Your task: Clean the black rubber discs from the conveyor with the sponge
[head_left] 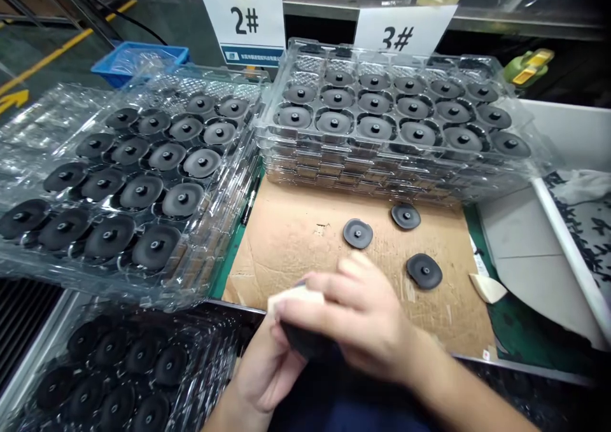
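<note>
Near the front edge of the cardboard, my left hand (268, 369) is closed round a black disc (305, 341), which my fingers partly hide. My right hand (365, 314) pinches a cream-white pad (292, 298), perhaps a sponge, against the disc's edge. Motion blurs both hands somewhat. Beyond them, three loose black discs lie on the cardboard: one (358, 233) nearest my right hand, another (405, 216) farther back, and a third (424, 271) to the right. Each has a small raised hub. A cream wedge-shaped piece (487, 288) rests at the cardboard's right edge.
Stacked clear plastic trays (382, 158) full of black discs stand behind the cardboard sheet (286, 228). More trays (191, 279) rise on the left, with others (200, 355) lower down. A blue bin (107, 69) is behind. At right stands a white box (568, 247).
</note>
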A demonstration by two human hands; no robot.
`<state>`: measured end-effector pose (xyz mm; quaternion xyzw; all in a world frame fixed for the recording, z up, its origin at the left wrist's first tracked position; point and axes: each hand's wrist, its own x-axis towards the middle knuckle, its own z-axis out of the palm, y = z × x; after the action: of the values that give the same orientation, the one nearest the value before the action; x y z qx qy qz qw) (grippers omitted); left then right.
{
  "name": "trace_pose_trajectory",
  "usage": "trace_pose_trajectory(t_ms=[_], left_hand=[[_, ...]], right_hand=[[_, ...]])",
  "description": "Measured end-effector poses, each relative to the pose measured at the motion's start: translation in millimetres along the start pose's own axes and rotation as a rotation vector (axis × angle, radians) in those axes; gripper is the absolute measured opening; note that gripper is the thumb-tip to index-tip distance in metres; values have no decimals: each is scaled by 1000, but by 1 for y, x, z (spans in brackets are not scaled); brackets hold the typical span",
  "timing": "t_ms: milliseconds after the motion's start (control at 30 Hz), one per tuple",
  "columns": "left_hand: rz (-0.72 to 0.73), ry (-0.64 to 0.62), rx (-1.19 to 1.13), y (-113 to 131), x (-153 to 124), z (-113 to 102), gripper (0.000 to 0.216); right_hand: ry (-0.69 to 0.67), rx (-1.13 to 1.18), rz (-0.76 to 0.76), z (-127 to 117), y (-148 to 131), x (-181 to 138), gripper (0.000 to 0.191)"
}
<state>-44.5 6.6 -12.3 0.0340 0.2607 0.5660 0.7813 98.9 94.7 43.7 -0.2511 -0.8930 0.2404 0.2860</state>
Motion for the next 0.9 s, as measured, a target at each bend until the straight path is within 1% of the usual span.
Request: trace_pose_trajectory(t_ms=[33,100,167,200,300,367,433,500,567,600,633,700,733,767,800,833,900], left_hand=[[26,48,-7,1,-1,-3,42],[86,134,-28,6,-3,-8,42],[114,165,-53,13,-7,-12,46],[122,176,-57,16,-8,-14,46],[116,191,-51,22,-11,-16,46],[112,202,-40,24,-11,-15,47],[115,206,-25,23,-11,-13,48],[131,222,-4,21,-10,-10,48],[141,243,29,17,-9,-7,48],[131,251,44,16,-9,-5,47],[119,253,58,15,-8,-5,45],[99,240,81,15,-8,-4,44],[101,231,88,17,-8,-4,44],[118,223,93,18,-8,-4,46],[139,213,97,20,-8,-4,48],[157,195,94,21,-8,-3,50],[175,132,75,22,-8,-1,51]], right_hand=[[-17,-21,29,3,7,4,28],[-30,-10,201,13,22,2,29],[-33,73,362,28,35,-12,29],[-44,126,409,37,39,-22,28],[-105,218,453,64,43,-49,24],[-112,212,466,73,40,-56,22],[-71,198,511,69,31,-50,22],[25,185,568,56,15,-32,24],[110,214,551,39,-7,-10,29],[102,255,479,32,-17,0,31],[54,299,396,25,-27,8,32],[-126,378,280,14,-36,15,30],[-223,399,273,9,-36,14,29],[-293,407,301,5,-33,10,27],[-314,403,356,2,-27,4,26],[-280,387,426,1,-18,-3,24],[-102,334,571,8,1,-19,22]])
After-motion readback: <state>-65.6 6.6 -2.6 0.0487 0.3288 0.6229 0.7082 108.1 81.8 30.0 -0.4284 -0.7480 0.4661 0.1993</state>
